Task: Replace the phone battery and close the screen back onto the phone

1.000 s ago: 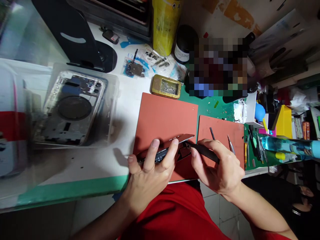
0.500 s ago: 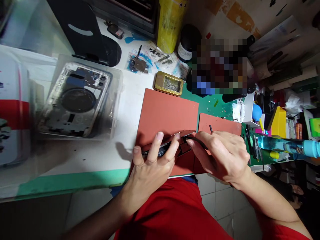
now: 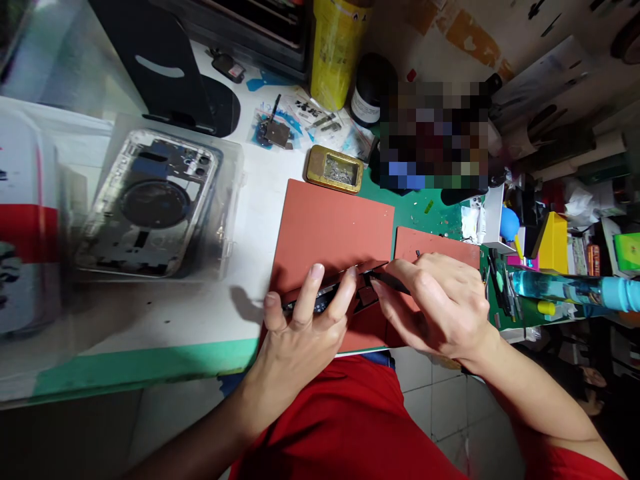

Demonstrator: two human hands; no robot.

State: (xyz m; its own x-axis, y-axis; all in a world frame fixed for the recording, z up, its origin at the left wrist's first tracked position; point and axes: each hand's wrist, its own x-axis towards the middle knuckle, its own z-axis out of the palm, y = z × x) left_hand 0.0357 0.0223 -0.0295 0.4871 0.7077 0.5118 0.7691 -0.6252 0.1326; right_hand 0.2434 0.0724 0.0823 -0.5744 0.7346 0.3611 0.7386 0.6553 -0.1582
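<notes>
My left hand [image 3: 305, 330] grips an opened phone [image 3: 326, 301], its fingers spread over the dark frame and the thin raised panel along the far side. The phone is held tilted above a reddish-brown mat [image 3: 333, 223]. Small dark parts show inside it, though my fingers cover much of them. At the phone's right end, my right hand [image 3: 437, 303] pinches a slim black tool [image 3: 397, 281] between thumb and fingers. Its tip reaches into the open phone; whether it touches a part I cannot tell.
A clear plastic box [image 3: 233, 200] with a stripped phone housing [image 3: 155, 200] stands left. Behind the mat sits a small gold tin [image 3: 315, 167], near a yellow canister [image 3: 337, 57] and a black jar [image 3: 367, 107]. A blue-capped bottle [image 3: 575, 287] lies right, beside slim tools.
The view has shifted slightly. The black tool's tip and my right hand have moved a little at the phone's right end; my left hand keeps its grip.
</notes>
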